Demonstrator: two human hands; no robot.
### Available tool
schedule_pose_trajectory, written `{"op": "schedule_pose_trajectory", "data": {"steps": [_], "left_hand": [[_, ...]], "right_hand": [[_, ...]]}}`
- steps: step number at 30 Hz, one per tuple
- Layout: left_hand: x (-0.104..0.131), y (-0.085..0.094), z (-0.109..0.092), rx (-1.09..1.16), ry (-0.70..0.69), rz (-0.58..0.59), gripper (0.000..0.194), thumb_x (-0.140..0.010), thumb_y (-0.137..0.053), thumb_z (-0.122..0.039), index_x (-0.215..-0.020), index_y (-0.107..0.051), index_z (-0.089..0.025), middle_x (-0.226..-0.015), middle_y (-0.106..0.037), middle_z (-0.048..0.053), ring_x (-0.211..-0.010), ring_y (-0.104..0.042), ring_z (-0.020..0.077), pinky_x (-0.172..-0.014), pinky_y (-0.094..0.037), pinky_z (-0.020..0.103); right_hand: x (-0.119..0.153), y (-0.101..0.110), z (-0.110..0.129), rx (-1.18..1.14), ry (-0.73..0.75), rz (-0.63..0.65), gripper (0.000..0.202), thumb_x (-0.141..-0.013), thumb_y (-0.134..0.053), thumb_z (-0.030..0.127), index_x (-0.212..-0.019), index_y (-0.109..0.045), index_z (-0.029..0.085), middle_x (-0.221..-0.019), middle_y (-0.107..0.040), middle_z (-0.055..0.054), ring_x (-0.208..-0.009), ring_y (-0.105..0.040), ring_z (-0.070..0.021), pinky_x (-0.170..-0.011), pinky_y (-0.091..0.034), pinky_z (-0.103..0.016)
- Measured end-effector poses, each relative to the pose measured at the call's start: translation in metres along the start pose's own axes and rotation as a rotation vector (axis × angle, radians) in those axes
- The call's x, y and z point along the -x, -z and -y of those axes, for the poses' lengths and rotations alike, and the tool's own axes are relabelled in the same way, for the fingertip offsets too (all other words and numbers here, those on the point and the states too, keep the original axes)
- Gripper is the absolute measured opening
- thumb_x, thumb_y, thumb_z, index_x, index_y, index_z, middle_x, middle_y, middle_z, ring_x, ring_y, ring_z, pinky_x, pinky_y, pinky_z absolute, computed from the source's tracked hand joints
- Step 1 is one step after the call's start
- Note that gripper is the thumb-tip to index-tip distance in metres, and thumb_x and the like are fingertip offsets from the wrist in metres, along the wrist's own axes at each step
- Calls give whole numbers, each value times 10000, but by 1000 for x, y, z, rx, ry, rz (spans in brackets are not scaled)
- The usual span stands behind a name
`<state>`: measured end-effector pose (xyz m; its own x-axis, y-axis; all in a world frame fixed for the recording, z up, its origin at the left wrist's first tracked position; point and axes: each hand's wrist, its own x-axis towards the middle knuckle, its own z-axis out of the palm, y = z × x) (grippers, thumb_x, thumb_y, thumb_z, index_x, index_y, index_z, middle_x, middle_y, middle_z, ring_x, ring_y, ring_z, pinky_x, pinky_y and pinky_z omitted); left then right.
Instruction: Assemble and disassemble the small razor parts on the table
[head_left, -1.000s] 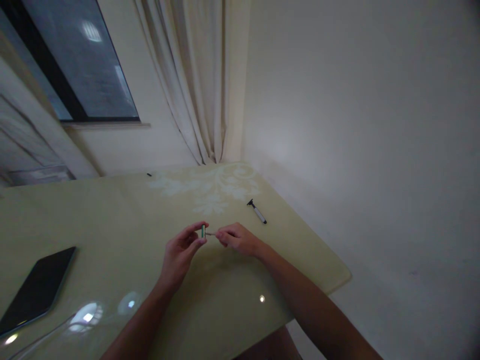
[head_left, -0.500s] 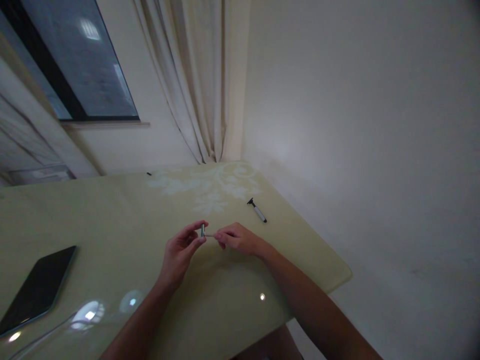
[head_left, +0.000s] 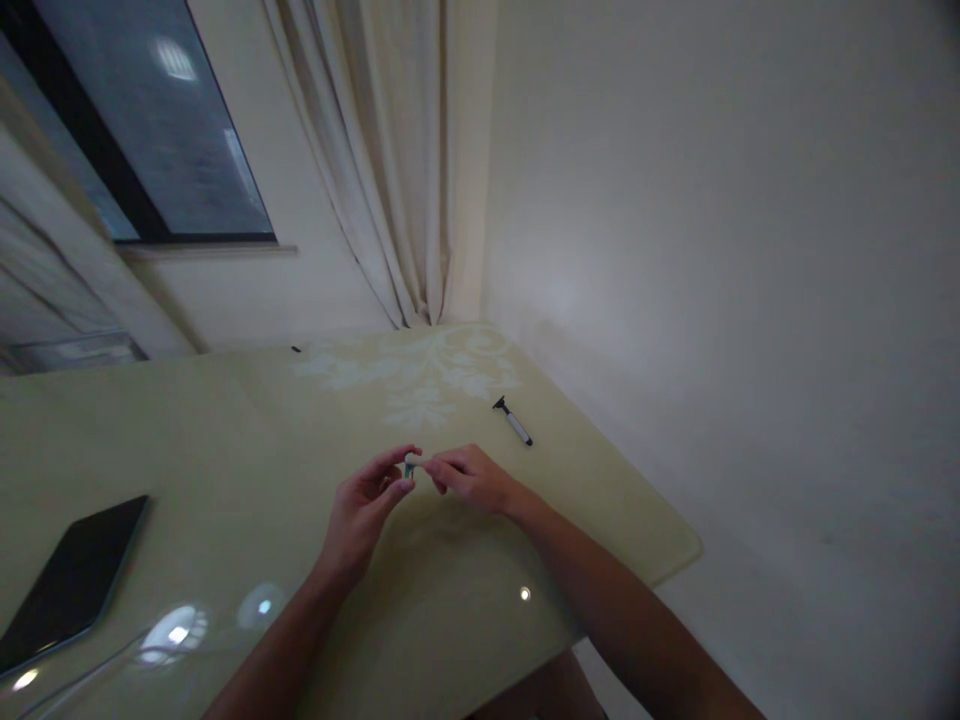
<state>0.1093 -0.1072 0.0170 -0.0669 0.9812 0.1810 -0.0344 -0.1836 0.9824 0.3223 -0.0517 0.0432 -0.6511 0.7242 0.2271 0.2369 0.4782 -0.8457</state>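
Between the thumb and fingers of my left hand (head_left: 367,505) is a small blue-green and white piece (head_left: 409,469), held upright above the table. My right hand (head_left: 472,477) pinches a thin pale stick (head_left: 418,462), whose tip touches the upper part of that piece. What the small piece is cannot be made out. Beyond my right hand, a razor handle (head_left: 516,425) in grey and black lies on the table, its black head end toward the back.
The pale green table (head_left: 225,430) has a floral pattern at its back corner. A dark tablet (head_left: 71,575) lies at the left, with a cable near the front edge. A tiny black object (head_left: 296,349) sits at the back edge. Wall and curtain (head_left: 405,180) stand behind.
My right hand has moved slightly left and up, so the stick's tip has shifted from the piece's lower part to its upper part. My left hand still holds the piece.
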Motion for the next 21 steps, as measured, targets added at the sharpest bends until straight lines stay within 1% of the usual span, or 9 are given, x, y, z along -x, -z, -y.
{"op": "schedule_pose_trajectory", "data": {"steps": [4, 7, 9, 11, 13, 15, 16, 19, 21], "left_hand": [[-1, 0, 2, -20, 4, -18, 478, -767, -840, -421, -1204, -777, -238, -874, -700, 22, -772, -568, 143, -713, -479, 246], [-2, 2, 4, -16, 6, -5, 483, -786, -826, -426, -1230, -760, -246, -989, -737, 40, -813, -585, 150, -766, -486, 259], [-3, 5, 4, -21, -3, -26, 478, -797, -815, -443, -1229, -755, -245, -1104, -751, 59, -841, -595, 155, -788, -484, 264], [-4, 8, 4, -35, -14, -85, 469, -803, -799, -485, -1193, -760, -228, -1173, -750, 82, -854, -604, 162, -779, -480, 265], [-4, 8, 4, -41, -24, -148, 471, -806, -778, -534, -1146, -757, -209, -1195, -745, 100, -846, -607, 164, -761, -479, 267], [-4, 4, 5, -87, -20, -167, 490, -782, -789, -557, -1113, -747, -198, -1134, -749, 97, -799, -599, 156, -726, -474, 264], [-5, 0, 5, -131, -17, -159, 502, -770, -797, -560, -1109, -743, -195, -1057, -749, 81, -761, -586, 149, -703, -467, 260], [-14, -25, 7, -303, -5, -47, 533, -765, -791, -571, -1136, -745, -191, -797, -679, 14, -654, -543, 140, -620, -430, 246], [-27, -49, 8, -404, -14, 67, 516, -804, -747, -573, -1150, -752, -191, -774, -673, 14, -639, -552, 149, -600, -436, 253]], "right_hand": [[0, 0, -1, 44, -28, -36, 522, -1029, -461, 523, -662, -576, 171, -589, -454, 40, -579, -423, -111, -594, -300, -255], [-2, -2, -2, 30, -10, -1, 520, -1040, -439, 520, -682, -588, 173, -598, -468, 41, -577, -432, -111, -591, -302, -252], [-4, 1, -7, 105, -30, -10, 496, -1031, -468, 494, -677, -603, 173, -602, -506, 33, -589, -461, -117, -604, -306, -253], [-7, 13, -15, 219, -108, -147, 456, -1023, -482, 439, -687, -633, 170, -623, -557, 15, -624, -502, -132, -629, -317, -256], [-8, 33, -26, 298, -223, -413, 435, -1037, -421, 374, -752, -677, 167, -695, -624, -16, -704, -561, -158, -672, -351, -256], [-7, 54, -36, 346, -353, -652, 442, -1046, -342, 312, -875, -723, 164, -829, -695, -58, -830, -614, -184, -736, -393, -256], [-6, 64, -40, 373, -431, -725, 445, -1042, -328, 291, -932, -739, 162, -893, -717, -80, -882, -626, -195, -760, -407, -259], [-1, 84, -49, 468, -662, -781, 458, -1027, -342, 286, -1017, -778, 148, -1018, -733, -146, -957, -648, -235, -777, -432, -280], [2, 88, -51, 510, -758, -764, 467, -1028, -361, 314, -1053, -793, 138, -1075, -724, -174, -964, -665, -256, -764, -440, -296]]}}
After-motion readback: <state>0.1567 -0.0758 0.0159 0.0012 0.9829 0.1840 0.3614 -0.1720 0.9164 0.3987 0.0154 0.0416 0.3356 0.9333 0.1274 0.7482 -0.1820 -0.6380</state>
